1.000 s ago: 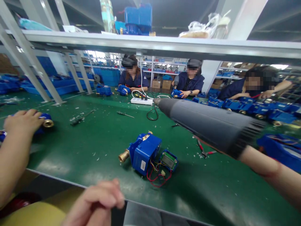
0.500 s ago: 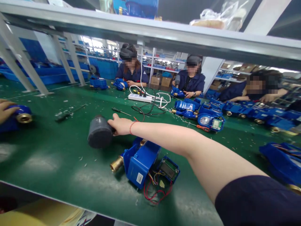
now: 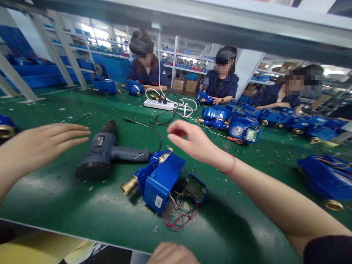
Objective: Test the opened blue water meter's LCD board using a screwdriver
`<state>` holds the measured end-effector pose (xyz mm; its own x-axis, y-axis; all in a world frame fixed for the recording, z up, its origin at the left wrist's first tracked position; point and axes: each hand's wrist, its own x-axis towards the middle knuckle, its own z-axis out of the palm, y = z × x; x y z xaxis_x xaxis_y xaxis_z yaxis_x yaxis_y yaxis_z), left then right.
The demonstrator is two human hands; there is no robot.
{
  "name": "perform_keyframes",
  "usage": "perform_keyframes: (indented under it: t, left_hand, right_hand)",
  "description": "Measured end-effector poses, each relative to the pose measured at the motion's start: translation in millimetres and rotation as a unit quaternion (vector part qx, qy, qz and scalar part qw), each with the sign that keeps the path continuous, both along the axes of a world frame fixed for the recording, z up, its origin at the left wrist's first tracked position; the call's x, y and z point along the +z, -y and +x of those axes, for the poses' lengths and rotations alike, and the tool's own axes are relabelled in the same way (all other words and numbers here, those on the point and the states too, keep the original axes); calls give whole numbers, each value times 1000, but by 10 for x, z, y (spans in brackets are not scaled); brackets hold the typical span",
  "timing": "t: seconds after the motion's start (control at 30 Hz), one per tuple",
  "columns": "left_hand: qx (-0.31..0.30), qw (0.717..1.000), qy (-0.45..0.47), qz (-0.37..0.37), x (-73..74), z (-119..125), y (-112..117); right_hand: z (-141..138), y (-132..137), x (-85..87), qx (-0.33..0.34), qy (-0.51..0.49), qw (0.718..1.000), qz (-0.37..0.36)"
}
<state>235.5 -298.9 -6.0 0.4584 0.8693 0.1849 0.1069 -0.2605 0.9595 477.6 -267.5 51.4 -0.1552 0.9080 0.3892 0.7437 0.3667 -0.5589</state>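
At the left edge of the green worktop [image 3: 104,211], the brass end of a blue unit [image 3: 6,126] pokes in. Near it, a co-worker's hand [image 3: 45,145] reaches in with straight fingers, just beside a grey heat gun [image 3: 96,156]; whether they touch I cannot tell. The gun lies on its side, nozzle pointing away, its handle ending near the blue meter [image 3: 162,179].

That meter sits in front of me, mid-worktop, its threaded brass pipe end [image 3: 128,186] aimed left. I judge it heavy and stiff, with the metal carrying most of the weight; the smooth blue casing may be slippery, so the safest hold is probably around the brass end and the body together.

My left hand [image 3: 173,253] shows only as its back at the bottom edge, and I cannot tell whether it is open or closed. Above it, loose red and coloured wires [image 3: 176,225] join the meter to a small display module [image 3: 195,187]. These look light and fragile: better to lift the module by its blue rim, without tugging the wires.

My right hand [image 3: 192,141] hangs behind the module, empty, its fingers loosely curved and parted from the thumb. Farther right are a red-handled screwdriver [image 3: 234,140], a row of blue meters [image 3: 291,124] and 1 more blue unit [image 3: 324,174], near the right edge.
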Motion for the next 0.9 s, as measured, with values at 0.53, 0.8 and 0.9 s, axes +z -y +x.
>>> perform_keyframes:
  t: [0.53, 0.8, 0.9]
  left_hand:
    - [-286, 734, -518, 332, 339, 1587, -232]
    - [-278, 701, -550, 360, 293, 1623, -203]
    - [-264, 717, -530, 369, 352, 1569, -171]
  right_hand:
    - [221, 1317, -1228, -225, -112, 941, -226]
    - [296, 1097, -1242, -215, -125, 944, -216]
    - [300, 1071, -1263, -216, -136, 943, -216]
